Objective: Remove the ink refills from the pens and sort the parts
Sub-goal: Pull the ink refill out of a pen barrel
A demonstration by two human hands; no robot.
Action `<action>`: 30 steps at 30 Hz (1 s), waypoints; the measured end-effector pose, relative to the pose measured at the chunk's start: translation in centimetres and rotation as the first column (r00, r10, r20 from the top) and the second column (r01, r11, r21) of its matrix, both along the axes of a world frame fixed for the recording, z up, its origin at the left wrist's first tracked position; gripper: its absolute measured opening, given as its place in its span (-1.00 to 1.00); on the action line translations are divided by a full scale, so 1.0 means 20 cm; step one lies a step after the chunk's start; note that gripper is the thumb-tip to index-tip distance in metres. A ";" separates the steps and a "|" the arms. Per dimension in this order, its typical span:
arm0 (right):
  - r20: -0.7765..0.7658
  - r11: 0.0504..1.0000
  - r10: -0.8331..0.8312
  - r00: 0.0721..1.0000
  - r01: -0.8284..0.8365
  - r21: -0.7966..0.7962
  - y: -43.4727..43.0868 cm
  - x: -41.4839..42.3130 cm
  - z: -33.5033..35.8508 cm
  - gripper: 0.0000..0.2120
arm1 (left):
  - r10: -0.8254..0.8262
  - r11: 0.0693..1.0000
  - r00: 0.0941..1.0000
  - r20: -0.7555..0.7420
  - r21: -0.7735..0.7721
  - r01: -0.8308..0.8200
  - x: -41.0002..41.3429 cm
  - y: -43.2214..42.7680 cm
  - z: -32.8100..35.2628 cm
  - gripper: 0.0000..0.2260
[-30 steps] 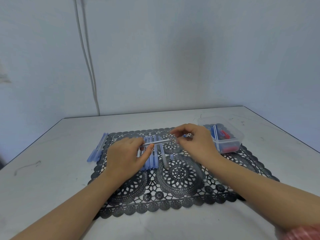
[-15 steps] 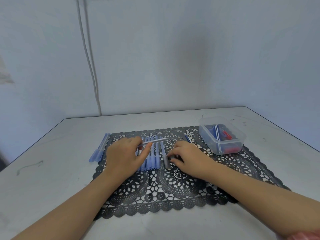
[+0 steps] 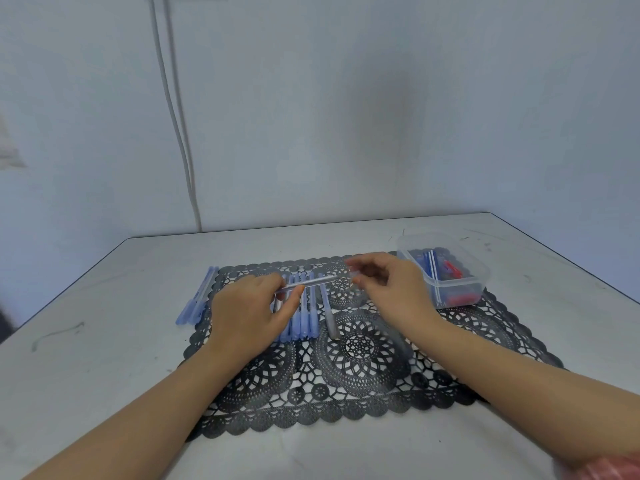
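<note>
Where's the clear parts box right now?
In the head view, the clear box sits on the right, on the far right corner of the black lace mat, just beyond the right hand, which pinches the end of the pen.

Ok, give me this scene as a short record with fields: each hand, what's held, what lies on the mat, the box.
left hand: grips the pen near its left end, above the mat
right hand: pinches the pen's right end
pen row: blue, side by side on the mat, partly hidden by the left hand
grey pen: alone, just right of the row
side pile: blue pieces at the mat's left edge, on the table
box: clear, open, on the mat's far right corner, blue and red parts inside
</note>
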State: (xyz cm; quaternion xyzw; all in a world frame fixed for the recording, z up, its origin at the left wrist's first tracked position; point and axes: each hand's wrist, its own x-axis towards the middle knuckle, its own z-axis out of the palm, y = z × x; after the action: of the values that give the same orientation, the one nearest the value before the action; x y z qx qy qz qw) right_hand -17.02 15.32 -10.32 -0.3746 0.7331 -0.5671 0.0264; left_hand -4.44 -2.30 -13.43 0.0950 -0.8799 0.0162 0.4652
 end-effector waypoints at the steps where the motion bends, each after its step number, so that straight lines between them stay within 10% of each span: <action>1: 0.072 0.998 0.033 0.997 -0.029 -0.056 0.00 0.00 0.00 -0.70 | -0.003 1.000 1.000 -0.001 -0.003 0.003 0.00 0.00 0.00 -0.63; 30: 0.246 0.962 0.239 0.939 -0.194 -0.194 0.00 0.04 0.00 -0.83 | -0.056 0.998 0.998 0.000 -0.016 0.056 0.01 0.04 0.03 -0.67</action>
State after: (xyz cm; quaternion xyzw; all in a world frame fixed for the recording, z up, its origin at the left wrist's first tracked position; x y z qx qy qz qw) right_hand -16.30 15.25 -10.36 -0.3739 0.6270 -0.6653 0.1560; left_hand -4.16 -1.52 -12.87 0.0666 -0.8821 0.0104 0.4663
